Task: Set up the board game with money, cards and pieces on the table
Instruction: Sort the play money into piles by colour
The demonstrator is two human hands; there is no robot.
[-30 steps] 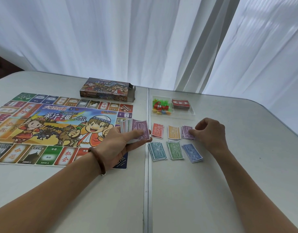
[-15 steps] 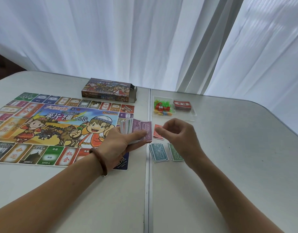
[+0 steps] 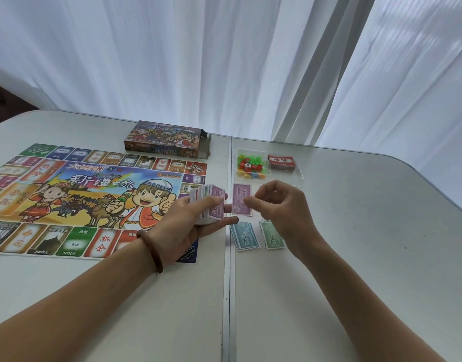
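Note:
My left hand (image 3: 188, 226) grips a thick stack of play money (image 3: 210, 203) over the board's right edge, a purple note on top. My right hand (image 3: 282, 212) pinches a single purple note (image 3: 240, 198) by its right edge, holding it just right of the stack. Below it on the table lie a blue money pile (image 3: 245, 235) and a green money pile (image 3: 271, 235); the other piles are hidden behind my right hand. The colourful game board (image 3: 75, 197) lies flat on the left.
The game box (image 3: 167, 139) lies beyond the board. A clear tray (image 3: 300, 173) holds small coloured pieces (image 3: 250, 165) and a red card deck (image 3: 280, 163). A seam (image 3: 229, 283) splits the white table; its edge curves away at the right. Curtains hang behind.
My right hand came back from the far purple pile to the stack in my left hand and drew off a purple note, which it now holds.

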